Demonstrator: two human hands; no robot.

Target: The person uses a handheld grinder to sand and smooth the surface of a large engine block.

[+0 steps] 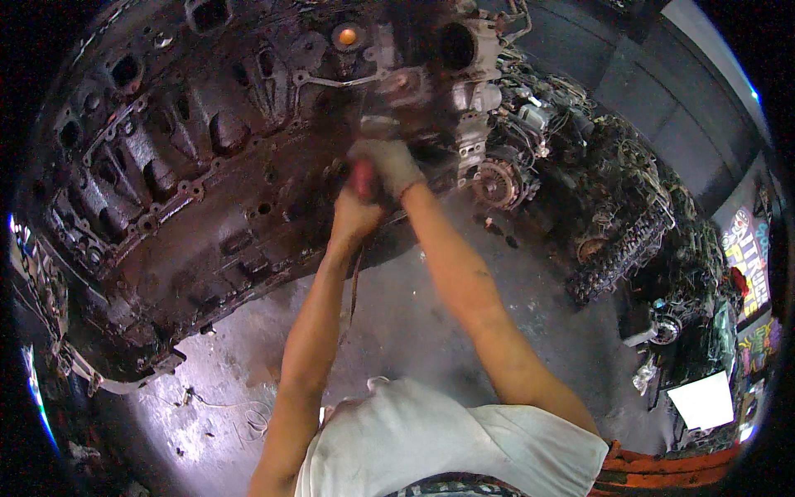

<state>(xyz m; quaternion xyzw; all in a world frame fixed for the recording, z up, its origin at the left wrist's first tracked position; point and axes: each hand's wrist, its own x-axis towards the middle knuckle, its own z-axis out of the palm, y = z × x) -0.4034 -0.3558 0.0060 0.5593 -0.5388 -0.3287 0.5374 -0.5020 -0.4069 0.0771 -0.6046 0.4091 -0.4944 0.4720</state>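
Note:
Both my arms reach forward to the side of a large, dark, oily engine block [224, 178]. My left hand [358, 217] is wrapped round the rear of a red corded power tool [363, 178]. A thin dark cord [355, 286] hangs below that hand. In a pale grey work glove, my right hand [387, 166] closes over the front of the tool, its fingers smeared by motion. The tool's working end is blurred and mostly hidden by the glove, close against the block. I cannot tell whether it touches the metal.
Several greasy engines and parts [613, 190] line the right side, with a round clutch-like disc [497, 184] near the block's end. Cable [257, 418] lies on the grey floor [414, 311]. A white panel [702, 400] and an orange metal frame [671, 470] stand at the lower right.

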